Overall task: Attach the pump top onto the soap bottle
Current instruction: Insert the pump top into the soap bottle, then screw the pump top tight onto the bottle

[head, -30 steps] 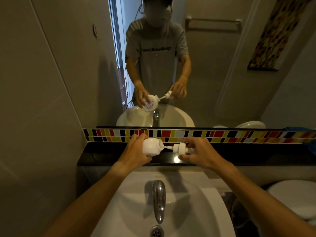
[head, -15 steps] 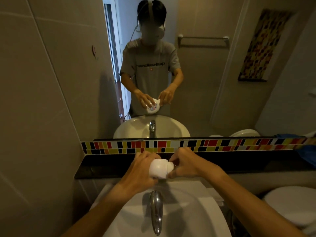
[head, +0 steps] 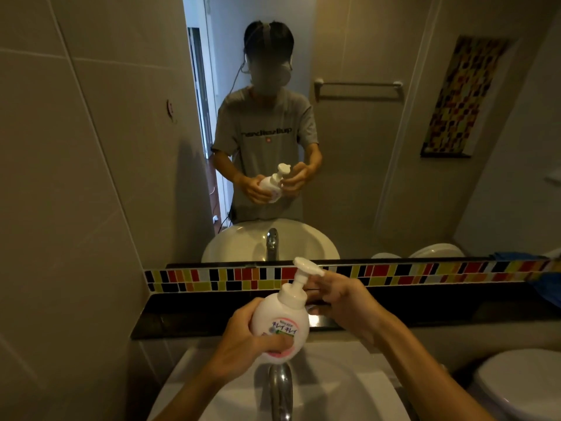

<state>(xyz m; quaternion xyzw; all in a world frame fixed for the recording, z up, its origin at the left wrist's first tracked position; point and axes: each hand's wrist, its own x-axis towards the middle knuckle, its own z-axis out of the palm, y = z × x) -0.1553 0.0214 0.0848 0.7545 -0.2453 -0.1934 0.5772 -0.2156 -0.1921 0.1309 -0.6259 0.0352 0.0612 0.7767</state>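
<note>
A round white soap bottle [head: 280, 323] with a pink label is held over the sink, nearly upright and tilted a little to the right. My left hand [head: 239, 341] is wrapped around its lower body, thumb across the label. The white pump top [head: 305, 267] sits on the bottle's neck, its collar down against the shoulder and its nozzle pointing right. My right hand [head: 346, 302] is just right of the pump with fingers spread, the fingertips close to the nozzle and collar. The mirror shows that hand slightly apart from the pump.
A chrome faucet [head: 280, 387] and white sink basin [head: 343, 399] lie directly below the bottle. A black ledge [head: 206, 312] and coloured tile strip [head: 425, 273] run behind, under the mirror. A toilet [head: 522, 387] stands at right, a blue cloth [head: 546, 288] at far right.
The bottle was lying sideways with the pump apart from it, then pushed in. Now the pump is seated, the bottle has turned upright, and my right hand has loosened off the pump.
</note>
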